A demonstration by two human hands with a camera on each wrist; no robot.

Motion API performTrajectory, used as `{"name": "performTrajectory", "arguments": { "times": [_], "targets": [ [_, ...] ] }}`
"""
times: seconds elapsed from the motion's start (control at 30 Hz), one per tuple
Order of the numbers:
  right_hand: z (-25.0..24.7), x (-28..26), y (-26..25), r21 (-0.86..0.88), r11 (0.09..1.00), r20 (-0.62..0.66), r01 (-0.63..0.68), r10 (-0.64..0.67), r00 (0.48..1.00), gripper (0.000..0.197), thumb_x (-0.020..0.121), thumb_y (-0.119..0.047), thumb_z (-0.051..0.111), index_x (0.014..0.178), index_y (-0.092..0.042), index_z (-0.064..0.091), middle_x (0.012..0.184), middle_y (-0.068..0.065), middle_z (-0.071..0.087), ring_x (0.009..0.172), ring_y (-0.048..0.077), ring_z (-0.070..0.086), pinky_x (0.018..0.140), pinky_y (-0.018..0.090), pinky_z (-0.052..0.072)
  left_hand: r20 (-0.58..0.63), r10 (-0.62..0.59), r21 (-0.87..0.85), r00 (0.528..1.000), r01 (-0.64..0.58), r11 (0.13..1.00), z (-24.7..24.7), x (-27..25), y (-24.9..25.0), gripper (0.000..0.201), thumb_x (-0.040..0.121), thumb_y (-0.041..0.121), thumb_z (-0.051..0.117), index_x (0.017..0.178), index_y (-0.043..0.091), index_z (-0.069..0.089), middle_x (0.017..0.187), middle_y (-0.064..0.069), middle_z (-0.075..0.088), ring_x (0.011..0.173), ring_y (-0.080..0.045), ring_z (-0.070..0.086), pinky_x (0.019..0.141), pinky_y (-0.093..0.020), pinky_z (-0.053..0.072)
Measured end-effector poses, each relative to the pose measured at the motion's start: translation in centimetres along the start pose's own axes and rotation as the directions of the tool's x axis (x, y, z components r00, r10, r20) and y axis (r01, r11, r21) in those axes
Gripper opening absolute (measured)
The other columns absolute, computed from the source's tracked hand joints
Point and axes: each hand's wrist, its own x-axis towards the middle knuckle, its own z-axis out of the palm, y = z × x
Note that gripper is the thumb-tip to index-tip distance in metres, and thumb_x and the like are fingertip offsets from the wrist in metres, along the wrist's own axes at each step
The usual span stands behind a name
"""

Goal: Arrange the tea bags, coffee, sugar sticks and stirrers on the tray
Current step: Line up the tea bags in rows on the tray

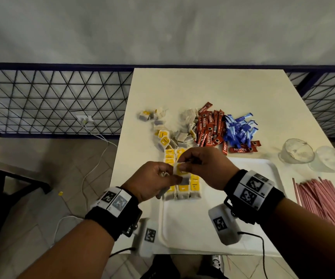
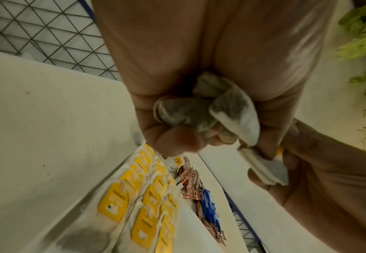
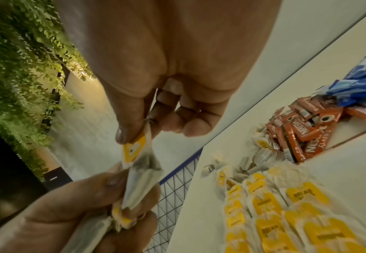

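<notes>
The left hand (image 1: 152,178) and right hand (image 1: 202,168) are meeting above the near left corner of the tray (image 1: 243,198), and both are gripping tea bags. The left hand is curling its fingers round a crumpled bunch of bags (image 2: 210,109), while the right hand is pinching one yellow-tagged bag (image 3: 134,150) between thumb and forefinger, its other end lying in the left hand's grip. Below them the table (image 1: 202,87) is carrying everything: the tray is sitting at its near edge, with rows of bags (image 1: 184,188) lying flat at the tray's left end. Beyond the tray a loose heap of bags (image 1: 174,129) is lying beside the red coffee sticks (image 1: 209,127), and the blue sugar sticks (image 1: 239,129) are touching those on the right. The pink stirrers (image 1: 319,200) are lying in a bundle right of the tray, with two clear cups (image 1: 297,152) tipped over behind them.
</notes>
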Motion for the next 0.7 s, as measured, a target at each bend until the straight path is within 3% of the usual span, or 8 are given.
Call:
{"name": "performTrajectory", "arguments": {
  "times": [0.07, 0.13, 0.2, 0.3, 0.43, 0.6, 0.7],
  "targets": [
    [0.0, -0.6, 0.4, 0.017, 1.000, -0.016, -0.011, 0.011, 1.000, 0.015, 0.085, -0.025, 0.070, 0.079, -0.037, 0.063, 0.069, -0.014, 0.061, 0.063, -0.003, 0.053, 0.062, 0.013, 0.042, -0.022, -0.002, -0.060, 1.000, 0.001, 0.998, 0.3, 0.1, -0.4, 0.011, 0.083, 0.010, 0.072, 0.081, -0.001, 0.070, 0.044, -0.008, 0.047, 0.040, -0.020, 0.040, 0.046, -0.023, 0.036],
    [0.2, -1.2, 1.2, 0.051, 0.998, -0.002, -0.047, 0.047, 0.999, 0.017, 0.087, -0.023, 0.067, 0.076, -0.035, 0.063, 0.066, -0.013, 0.059, 0.059, -0.002, 0.050, 0.063, 0.019, 0.044, -0.075, -0.020, -0.074, 0.997, 0.014, 0.997, 0.8, 0.3, -1.1, 0.015, 0.082, 0.006, 0.070, 0.084, -0.009, 0.065, 0.043, -0.005, 0.046, 0.037, -0.017, 0.039, 0.045, -0.024, 0.036],
    [0.5, -1.7, 2.1, 0.105, 0.991, 0.012, -0.085, 0.084, 0.996, 0.017, 0.089, -0.017, 0.063, 0.076, -0.028, 0.063, 0.066, -0.008, 0.059, 0.057, 0.000, 0.051, 0.061, 0.023, 0.047, -0.062, -0.037, -0.031, 0.997, 0.035, 0.999, 1.9, 0.4, -1.4, 0.010, 0.083, 0.008, 0.070, 0.080, -0.001, 0.067, 0.042, -0.002, 0.048, 0.036, -0.017, 0.041, 0.045, -0.024, 0.035],
    [0.7, -2.1, 4.1, 0.089, 0.985, 0.029, -0.151, 0.149, 0.988, 0.018, 0.093, -0.018, 0.057, 0.079, -0.029, 0.059, 0.066, -0.005, 0.062, 0.057, 0.002, 0.056, 0.060, 0.024, 0.049, -0.036, -0.069, 0.048, 0.997, 0.071, 0.996, 3.6, 0.2, -2.1, 0.019, 0.083, 0.019, 0.072, 0.065, 0.025, 0.069, 0.041, 0.004, 0.052, 0.036, -0.017, 0.044, 0.046, -0.026, 0.039],
    [1.4, -3.2, 7.6, -0.067, 0.962, 0.091, -0.264, 0.270, 0.959, 0.011, 0.095, -0.026, 0.052, 0.085, -0.029, 0.056, 0.068, 0.000, 0.067, 0.063, 0.011, 0.062, 0.067, 0.028, 0.050, -0.107, -0.181, 0.031, 0.978, 0.185, 0.982, 4.3, -0.7, -4.5, 0.008, 0.080, 0.025, 0.076, 0.078, 0.020, 0.070, 0.042, 0.001, 0.051, 0.036, -0.020, 0.043, 0.049, -0.030, 0.040],
    [2.7, -3.7, 10.0, -0.125, 0.941, 0.138, -0.316, 0.332, 0.933, 0.010, 0.097, -0.025, 0.048, 0.090, -0.027, 0.055, 0.065, -0.004, 0.063, 0.062, 0.012, 0.061, 0.065, 0.025, 0.048, -0.133, -0.231, 0.029, 0.964, 0.237, 0.971, 4.1, -2.2, -6.8, 0.008, 0.083, 0.026, 0.073, 0.079, 0.021, 0.069, 0.039, 0.001, 0.048, 0.036, -0.020, 0.039, 0.049, -0.025, 0.036],
    [3.2, -3.5, 10.2, -0.138, 0.936, 0.150, -0.325, 0.344, 0.927, 0.008, 0.097, -0.027, 0.048, 0.091, -0.028, 0.054, 0.073, 0.000, 0.066, 0.065, 0.015, 0.063, 0.067, 0.026, 0.049, -0.144, -0.246, 0.030, 0.959, 0.253, 0.967, 4.0, -2.7, -7.2, 0.010, 0.082, 0.030, 0.074, 0.080, 0.021, 0.068, 0.041, -0.002, 0.049, 0.037, -0.020, 0.040, 0.049, -0.024, 0.035]
  ]
}}
